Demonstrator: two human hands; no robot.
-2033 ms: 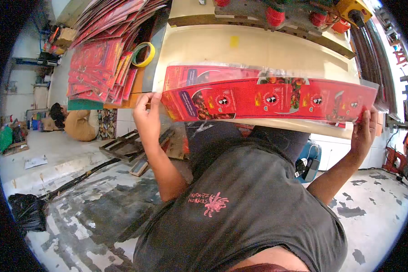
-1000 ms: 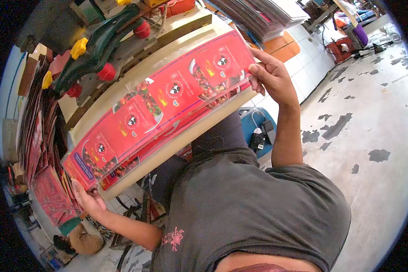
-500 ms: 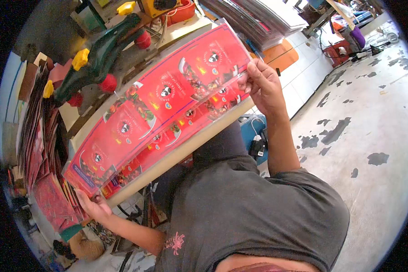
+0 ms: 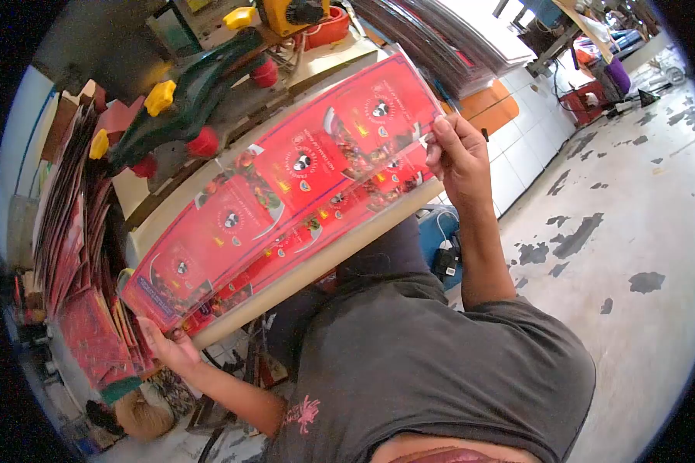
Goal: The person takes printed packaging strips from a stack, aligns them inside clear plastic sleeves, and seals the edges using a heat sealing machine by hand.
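A long, shiny red printed sheet (image 4: 301, 158) with repeated panda logos and food pictures stretches slantwise between my hands. My right hand (image 4: 463, 158) pinches its upper right corner between thumb and fingers. At the lower left end, my left hand (image 4: 170, 347) has its thumb and fingers about the sheet's corner. Beneath lies another red printed sheet (image 4: 336, 208) of the same kind, partly covered by the upper one. Both are over a pale work surface (image 4: 262, 297) with a rounded front edge.
Behind the sheets stands a dark green machine frame (image 4: 174, 116) with yellow knobs and red rollers. A stack of red printed pieces (image 4: 93, 332) fills the left side. Flat sheets (image 4: 440, 46) are piled at the back, above an orange stool (image 4: 490, 108). Peeling floor (image 4: 564, 255) lies to the right.
The whole view has shifted slightly, so everything appears a little further right and lower. Both hands keep their hold on the red sheet, which lies almost the same way over the lower one.
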